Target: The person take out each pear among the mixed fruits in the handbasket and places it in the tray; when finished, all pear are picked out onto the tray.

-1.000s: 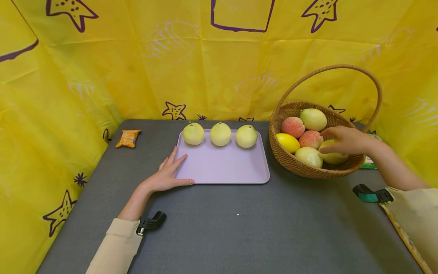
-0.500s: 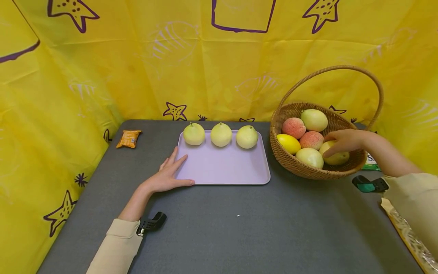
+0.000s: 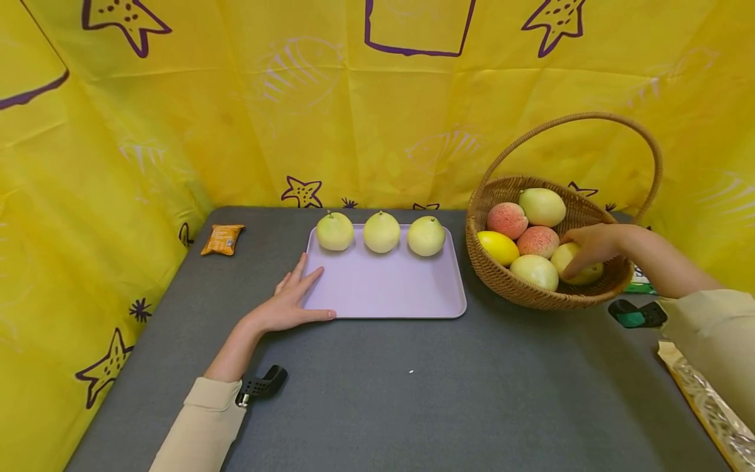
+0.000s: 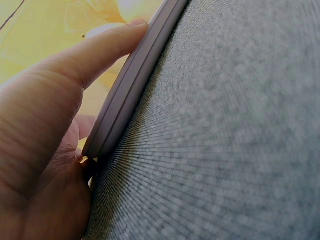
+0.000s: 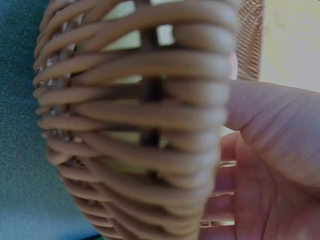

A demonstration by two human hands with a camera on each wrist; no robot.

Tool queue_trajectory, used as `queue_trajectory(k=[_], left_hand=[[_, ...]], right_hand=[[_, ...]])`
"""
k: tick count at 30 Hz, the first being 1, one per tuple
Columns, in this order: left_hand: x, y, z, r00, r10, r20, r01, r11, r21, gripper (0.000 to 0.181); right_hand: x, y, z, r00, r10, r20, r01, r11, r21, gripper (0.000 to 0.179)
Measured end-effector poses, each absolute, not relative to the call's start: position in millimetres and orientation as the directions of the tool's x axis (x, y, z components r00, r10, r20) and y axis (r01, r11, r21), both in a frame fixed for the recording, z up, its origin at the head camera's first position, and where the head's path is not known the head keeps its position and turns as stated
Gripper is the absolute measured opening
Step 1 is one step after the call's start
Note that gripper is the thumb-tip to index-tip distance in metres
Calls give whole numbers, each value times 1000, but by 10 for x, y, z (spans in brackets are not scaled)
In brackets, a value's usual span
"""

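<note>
My left hand rests on the left side of the lilac tray, fingers spread. In the left wrist view its thumb lies straight along the tray's rim. Three round pale green fruits with short stems stand in a row at the tray's back. My right hand reaches into the wicker basket and grips a pale yellow-green fruit, the thumb on its near left side. The other fingers are largely hidden behind it. In the right wrist view the basket wall covers most of that fruit.
The basket also holds two red peaches, a yellow lemon-like fruit and two pale green fruits. Its tall handle arches above. An orange snack packet lies at the left; a gold-edged packet lies at the right.
My right hand has lowered into the basket and its thumb and fingers have closed round the pale yellow-green fruit. The left hand and the tray have stayed in place.
</note>
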State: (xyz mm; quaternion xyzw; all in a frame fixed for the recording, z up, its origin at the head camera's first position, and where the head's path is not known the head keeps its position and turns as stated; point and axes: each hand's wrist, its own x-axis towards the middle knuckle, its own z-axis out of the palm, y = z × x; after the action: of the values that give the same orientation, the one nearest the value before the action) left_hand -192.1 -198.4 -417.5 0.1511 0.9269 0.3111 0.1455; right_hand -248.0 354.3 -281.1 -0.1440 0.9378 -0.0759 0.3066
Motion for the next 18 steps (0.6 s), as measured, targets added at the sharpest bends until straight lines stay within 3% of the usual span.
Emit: queue_trajectory(k=[8,18], left_hand=[[-1917,-1978,-4181,-912,372,-171,193,760,621,102],[-1918,-1970,-4171,-914,370,-170,190,756,626,102]], right_hand=[[-2406,3539,-2774,-824,-320,-468,-271,947,-170,67],[-2224,3456,-2563,-866,-354,-354,-287,930,-228,71]])
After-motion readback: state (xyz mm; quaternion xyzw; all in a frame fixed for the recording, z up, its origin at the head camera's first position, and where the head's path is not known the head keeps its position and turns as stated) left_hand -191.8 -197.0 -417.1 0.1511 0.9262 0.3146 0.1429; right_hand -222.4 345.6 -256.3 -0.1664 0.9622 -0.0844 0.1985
